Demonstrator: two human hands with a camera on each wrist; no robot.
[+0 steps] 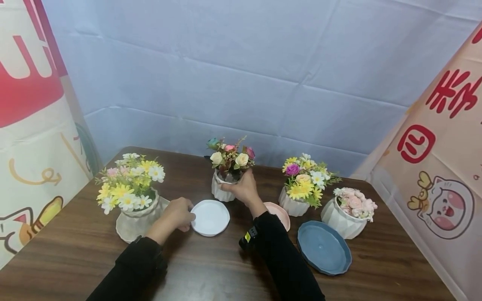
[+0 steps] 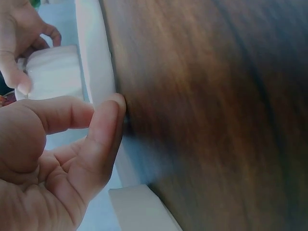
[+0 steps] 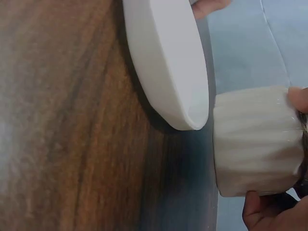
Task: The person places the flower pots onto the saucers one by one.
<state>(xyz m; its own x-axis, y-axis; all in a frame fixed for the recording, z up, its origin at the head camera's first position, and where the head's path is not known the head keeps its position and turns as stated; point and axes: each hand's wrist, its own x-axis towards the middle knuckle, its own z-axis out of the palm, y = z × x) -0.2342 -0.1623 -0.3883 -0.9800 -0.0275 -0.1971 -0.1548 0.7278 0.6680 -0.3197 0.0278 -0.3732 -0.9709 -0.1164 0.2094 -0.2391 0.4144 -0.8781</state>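
Note:
At the back middle, my right hand point(image 1: 244, 188) grips a small white ribbed flower pot point(image 3: 257, 144) by its upper part, thumb and fingers on opposite sides. Roses in cream, pink and teal point(image 1: 232, 158) fill this pot. My left hand point(image 1: 178, 215) pinches the left rim of a white saucer point(image 1: 211, 218) between thumb and curled index finger point(image 2: 103, 139). The saucer lies in front of the held pot, a little to its left. In the right wrist view the pot stands apart from the saucer point(image 3: 178, 62); whether its base touches the table is unclear.
Left stands a white pot of daisies point(image 1: 141, 219) on a pale saucer point(image 1: 123, 230). Rightward are a pink saucer point(image 1: 279, 215), partly behind my right sleeve, a pot of yellow flowers point(image 1: 293, 205), a blue saucer point(image 1: 324, 248) and a pot of pink roses point(image 1: 340, 219).

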